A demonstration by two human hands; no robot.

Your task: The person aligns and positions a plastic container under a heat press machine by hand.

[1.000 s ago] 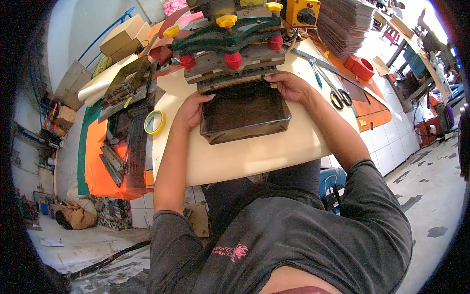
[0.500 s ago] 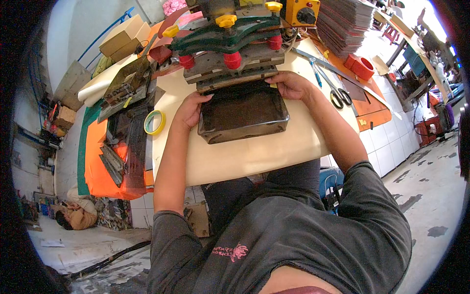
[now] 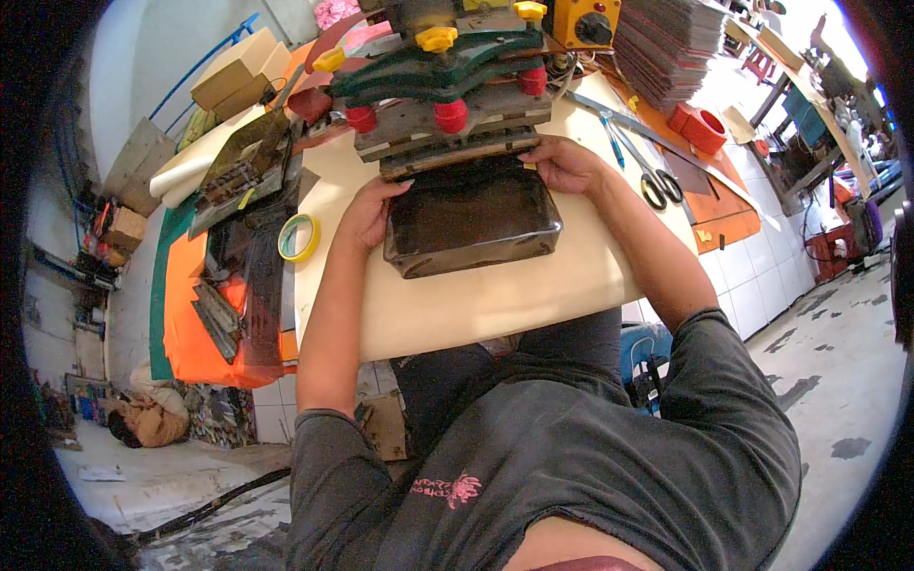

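Note:
A dark brown, glossy, box-shaped piece (image 3: 471,224) lies on the pale tabletop, its far edge close under the front of a press (image 3: 452,138). At its far left corner, my left hand (image 3: 374,211) is closed on the edge, thumb on top and fingers mostly hidden by the side. My right hand (image 3: 568,167) pinches the far right corner, with a small yellow bit beside the thumb. Whether the far edge lies between the press plates cannot be made out. Red knobs (image 3: 449,116) and yellow knobs (image 3: 437,39) sit on the green press frame.
Left of my arm are a yellow tape roll (image 3: 299,238) and metal strips on orange sheet (image 3: 186,324). Scissors (image 3: 661,189), a long metal ruler (image 3: 657,133) and a red tape roll (image 3: 699,127) lie right. A control box (image 3: 584,24) stands behind. Another person (image 3: 152,419) sits far left.

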